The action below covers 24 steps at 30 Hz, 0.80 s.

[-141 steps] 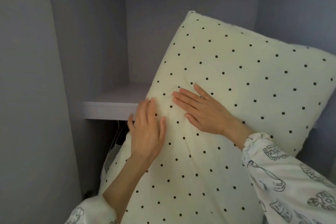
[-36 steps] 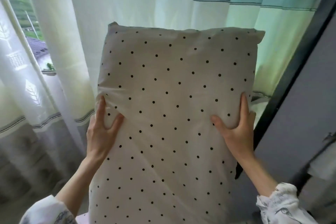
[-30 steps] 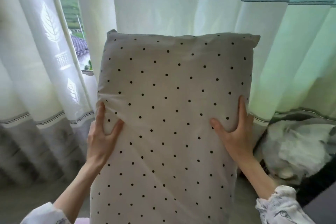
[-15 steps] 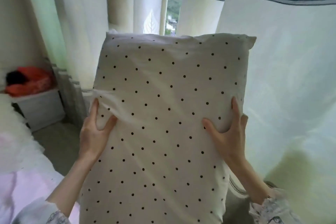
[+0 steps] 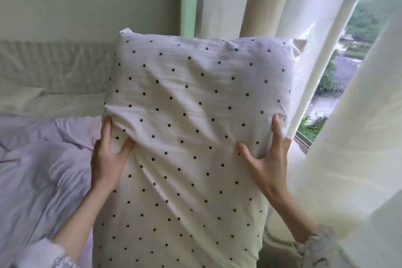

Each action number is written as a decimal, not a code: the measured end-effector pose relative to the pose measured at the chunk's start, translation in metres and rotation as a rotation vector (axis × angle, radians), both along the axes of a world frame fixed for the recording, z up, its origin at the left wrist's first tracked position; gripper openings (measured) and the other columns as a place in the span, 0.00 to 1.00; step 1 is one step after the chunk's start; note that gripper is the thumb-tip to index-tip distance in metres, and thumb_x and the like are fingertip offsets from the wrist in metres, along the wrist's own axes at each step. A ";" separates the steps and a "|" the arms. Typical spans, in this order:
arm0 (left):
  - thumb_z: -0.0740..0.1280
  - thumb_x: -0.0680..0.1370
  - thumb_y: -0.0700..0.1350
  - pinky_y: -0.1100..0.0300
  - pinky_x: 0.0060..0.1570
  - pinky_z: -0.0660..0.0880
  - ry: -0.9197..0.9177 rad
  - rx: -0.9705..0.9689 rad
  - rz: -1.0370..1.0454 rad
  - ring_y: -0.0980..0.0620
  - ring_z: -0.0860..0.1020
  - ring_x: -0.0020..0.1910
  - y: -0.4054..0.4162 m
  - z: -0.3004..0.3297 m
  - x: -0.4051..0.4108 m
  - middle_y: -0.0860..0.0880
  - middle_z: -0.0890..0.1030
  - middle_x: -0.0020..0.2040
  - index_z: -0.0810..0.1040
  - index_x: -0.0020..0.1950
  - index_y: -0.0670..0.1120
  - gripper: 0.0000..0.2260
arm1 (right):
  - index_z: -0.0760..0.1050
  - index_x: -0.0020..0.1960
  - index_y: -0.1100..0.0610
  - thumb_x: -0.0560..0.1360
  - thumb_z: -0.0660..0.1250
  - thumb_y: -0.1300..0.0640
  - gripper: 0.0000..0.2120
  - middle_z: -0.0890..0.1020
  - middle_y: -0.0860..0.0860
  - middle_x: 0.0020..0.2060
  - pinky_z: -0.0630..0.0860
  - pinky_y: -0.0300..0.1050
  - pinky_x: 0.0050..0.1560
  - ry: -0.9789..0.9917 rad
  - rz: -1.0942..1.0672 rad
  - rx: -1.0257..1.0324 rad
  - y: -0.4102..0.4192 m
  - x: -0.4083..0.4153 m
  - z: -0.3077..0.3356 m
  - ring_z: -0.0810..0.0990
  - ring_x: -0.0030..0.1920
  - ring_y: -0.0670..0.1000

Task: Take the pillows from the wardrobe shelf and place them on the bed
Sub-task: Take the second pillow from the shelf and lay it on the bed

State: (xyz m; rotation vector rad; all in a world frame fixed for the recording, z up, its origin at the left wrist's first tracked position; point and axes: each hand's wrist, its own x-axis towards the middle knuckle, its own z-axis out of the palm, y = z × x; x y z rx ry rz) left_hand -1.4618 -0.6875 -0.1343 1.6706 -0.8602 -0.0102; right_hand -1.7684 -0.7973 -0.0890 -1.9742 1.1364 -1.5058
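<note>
The view has swung from the curtains to the bed (image 5: 39, 180), now left of the left hand (image 5: 108, 159). Both hands' grip, the right hand (image 5: 267, 159) too, holds the upright dotted pillow (image 5: 195, 126) by its sides; setting it down likely comes next.

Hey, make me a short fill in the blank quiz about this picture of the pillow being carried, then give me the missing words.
1. The cream pillow is printed with small black ____.
2. The left hand and the right hand grip the pillow by its two ____.
3. The rumpled bedding on the bed to the left of the pillow is pale ____ in colour.
4. To the right of the pillow hangs a ____, with green hills visible past it.

Missing words: dots; sides; purple; curtain
</note>
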 end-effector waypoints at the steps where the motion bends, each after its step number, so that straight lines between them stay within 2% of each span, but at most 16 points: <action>1: 0.66 0.72 0.60 0.56 0.62 0.61 -0.002 0.004 0.033 0.52 0.63 0.71 -0.007 -0.001 0.011 0.63 0.62 0.70 0.52 0.70 0.67 0.32 | 0.49 0.72 0.35 0.61 0.69 0.37 0.45 0.61 0.45 0.57 0.64 0.40 0.58 0.005 0.028 0.017 -0.017 0.014 -0.001 0.65 0.55 0.37; 4: 0.68 0.72 0.57 0.58 0.59 0.63 0.000 -0.008 0.139 0.52 0.66 0.68 -0.033 -0.006 0.045 0.63 0.66 0.65 0.55 0.70 0.67 0.31 | 0.48 0.72 0.35 0.61 0.70 0.37 0.46 0.62 0.46 0.58 0.64 0.44 0.60 0.022 0.104 0.057 -0.071 0.059 -0.004 0.65 0.57 0.43; 6: 0.68 0.72 0.57 0.57 0.59 0.64 0.005 -0.011 0.196 0.52 0.68 0.66 -0.054 -0.010 0.072 0.58 0.69 0.67 0.56 0.69 0.67 0.31 | 0.48 0.72 0.35 0.62 0.70 0.38 0.45 0.62 0.47 0.58 0.63 0.44 0.61 0.024 0.148 0.078 -0.108 0.092 -0.005 0.65 0.57 0.44; 9: 0.68 0.71 0.60 0.54 0.60 0.64 0.044 0.011 0.259 0.51 0.68 0.66 -0.086 -0.014 0.109 0.51 0.71 0.68 0.55 0.70 0.67 0.31 | 0.49 0.71 0.35 0.62 0.70 0.38 0.45 0.62 0.46 0.56 0.63 0.42 0.58 0.028 0.205 0.115 -0.157 0.139 -0.007 0.66 0.52 0.43; 13: 0.68 0.71 0.59 0.55 0.61 0.63 0.056 0.020 0.313 0.51 0.67 0.68 -0.122 -0.016 0.151 0.56 0.69 0.68 0.54 0.69 0.68 0.32 | 0.48 0.71 0.34 0.62 0.70 0.39 0.44 0.62 0.46 0.56 0.63 0.42 0.59 0.026 0.280 0.135 -0.215 0.196 -0.005 0.66 0.54 0.44; 17: 0.68 0.72 0.57 0.58 0.63 0.61 0.076 -0.010 0.368 0.54 0.64 0.69 -0.159 -0.014 0.193 0.64 0.64 0.61 0.55 0.70 0.66 0.31 | 0.47 0.69 0.31 0.62 0.70 0.39 0.44 0.62 0.44 0.56 0.64 0.43 0.59 0.018 0.381 0.154 -0.273 0.256 0.002 0.67 0.56 0.45; 21: 0.67 0.72 0.58 0.60 0.63 0.59 0.070 -0.013 0.448 0.57 0.63 0.69 -0.201 -0.011 0.233 0.65 0.64 0.64 0.54 0.71 0.65 0.32 | 0.48 0.68 0.29 0.61 0.69 0.37 0.43 0.62 0.41 0.53 0.64 0.43 0.57 0.000 0.431 0.185 -0.333 0.317 0.004 0.68 0.54 0.45; 24: 0.67 0.72 0.58 0.58 0.64 0.60 0.051 0.012 0.513 0.54 0.64 0.69 -0.246 -0.005 0.266 0.60 0.66 0.69 0.55 0.70 0.66 0.31 | 0.47 0.68 0.29 0.62 0.69 0.38 0.42 0.63 0.41 0.52 0.66 0.46 0.57 -0.007 0.465 0.209 -0.387 0.365 0.003 0.69 0.54 0.46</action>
